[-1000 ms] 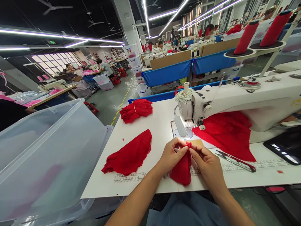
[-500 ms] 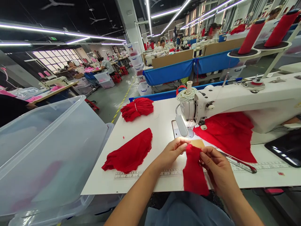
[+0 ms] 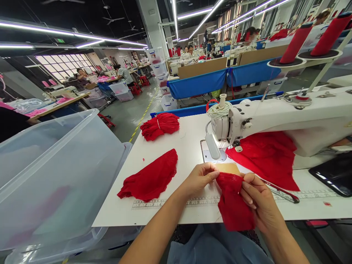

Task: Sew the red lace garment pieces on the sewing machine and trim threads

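A small piece of red fabric [image 3: 235, 205] hangs between my hands over the front edge of the sewing table [image 3: 110, 212]. My left hand [image 3: 202, 178] pinches its upper left corner, and my right hand [image 3: 257, 198] grips its upper right side. Just beyond stands a white sewing machine [image 3: 264, 113], its needle area over a metal plate [image 3: 217, 156]. More red fabric [image 3: 266, 157] lies under the machine arm. A tan patch [image 3: 228, 168] sits on the table behind the held piece. To the right of it lie scissors or similar metal tool [image 3: 283, 194], partly covered.
A flat red piece [image 3: 151, 178] and a tied red bundle [image 3: 161, 126] lie on the table's left. A large clear plastic bin [image 3: 68, 176] stands left of the table. A black glossy object [image 3: 334, 174] rests at right. Red thread cones [image 3: 297, 44] stand above the machine.
The red fabric's top edge has been stretched wider, with my right hand moving slightly right. The hanging part has swung to the right.
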Available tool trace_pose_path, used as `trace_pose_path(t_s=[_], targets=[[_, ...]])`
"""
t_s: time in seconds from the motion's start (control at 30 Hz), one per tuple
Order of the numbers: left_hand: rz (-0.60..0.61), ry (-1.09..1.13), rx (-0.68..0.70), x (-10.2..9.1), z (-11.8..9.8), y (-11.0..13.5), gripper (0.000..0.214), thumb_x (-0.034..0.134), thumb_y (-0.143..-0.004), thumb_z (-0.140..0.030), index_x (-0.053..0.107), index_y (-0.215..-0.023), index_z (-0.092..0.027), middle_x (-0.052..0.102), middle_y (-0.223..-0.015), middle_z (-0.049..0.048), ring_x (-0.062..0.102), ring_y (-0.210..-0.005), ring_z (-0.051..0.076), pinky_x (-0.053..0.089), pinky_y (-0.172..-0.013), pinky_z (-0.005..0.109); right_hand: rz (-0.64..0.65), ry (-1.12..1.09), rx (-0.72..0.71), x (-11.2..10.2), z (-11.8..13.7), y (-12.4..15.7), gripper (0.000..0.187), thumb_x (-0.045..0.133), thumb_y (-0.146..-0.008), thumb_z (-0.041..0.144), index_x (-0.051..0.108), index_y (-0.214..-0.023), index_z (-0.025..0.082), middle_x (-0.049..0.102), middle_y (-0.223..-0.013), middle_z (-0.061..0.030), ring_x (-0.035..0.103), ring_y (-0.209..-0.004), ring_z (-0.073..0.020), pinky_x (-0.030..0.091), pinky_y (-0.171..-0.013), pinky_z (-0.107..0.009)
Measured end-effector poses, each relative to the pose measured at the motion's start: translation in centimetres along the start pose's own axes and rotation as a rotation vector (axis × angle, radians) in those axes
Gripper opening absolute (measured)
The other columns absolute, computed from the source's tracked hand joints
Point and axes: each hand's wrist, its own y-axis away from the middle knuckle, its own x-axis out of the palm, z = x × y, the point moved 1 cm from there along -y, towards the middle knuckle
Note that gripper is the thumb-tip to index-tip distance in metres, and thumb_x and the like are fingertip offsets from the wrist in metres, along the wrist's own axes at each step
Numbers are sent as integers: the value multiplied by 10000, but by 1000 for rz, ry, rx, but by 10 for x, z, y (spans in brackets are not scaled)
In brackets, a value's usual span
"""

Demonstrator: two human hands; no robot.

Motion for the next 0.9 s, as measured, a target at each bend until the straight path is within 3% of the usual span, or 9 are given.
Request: trace_pose_path(t_s=[0.2, 0.4, 0.53, 0.73, 0.83, 0.9], targets=[[60, 219, -74, 1, 0, 2, 493, 745, -685, -592, 496, -773, -177, 511, -604, -57, 446, -466, 51, 339, -427, 172, 187, 57, 20, 5, 0, 5, 333, 826, -616, 408, 573, -619, 193, 589, -645, -8, 447, -438, -78, 363, -385, -205], [79, 177, -51, 3, -3, 3, 537, 735, -666, -630, 523, -804, -157, 588, -641, -28, 535, -519, 78, 420, -510, 204, 101, 179, -178, 9, -3, 5, 289, 796, -680, 382, 586, -642, 186, 598, -736, -10, 515, -505, -80, 467, -477, -211], [24, 94, -87, 4, -4, 4, 503, 851, -560, -507, 604, -767, -120, 609, -663, -8, 546, -566, 85, 415, -551, 212, 89, 317, -323, 8, -7, 8, 203, 732, -756, 326, 587, -692, 198, 607, -797, -15, 557, -536, -88, 492, -499, -209], [-54, 14, 7, 4, -6, 4, 388, 840, -583, -436, 612, -654, -130, 565, -643, -21, 503, -576, 84, 389, -563, 223, -70, 633, -571, 6, -10, 9, 106, 667, -779, 285, 580, -773, 224, 625, -744, -11, 592, -585, -123, 511, -506, -210], [-29, -84, 64, 5, -5, 5, 325, 816, -628, -399, 641, -662, -127, 568, -692, -9, 497, -637, 91, 380, -588, 221, 33, 763, -540, 8, -8, 9, 140, 665, -785, 326, 617, -870, 226, 613, -655, 22, 530, -486, -106, 462, -438, -202], [26, -124, 50, 4, -5, 6, 298, 794, -665, -390, 659, -711, -128, 583, -726, 1, 506, -674, 102, 388, -616, 227, 114, 803, -516, 9, -5, 9, 134, 644, -810, 358, 651, -814, 224, 607, -612, 23, 516, -480, -107, 446, -440, -203]])
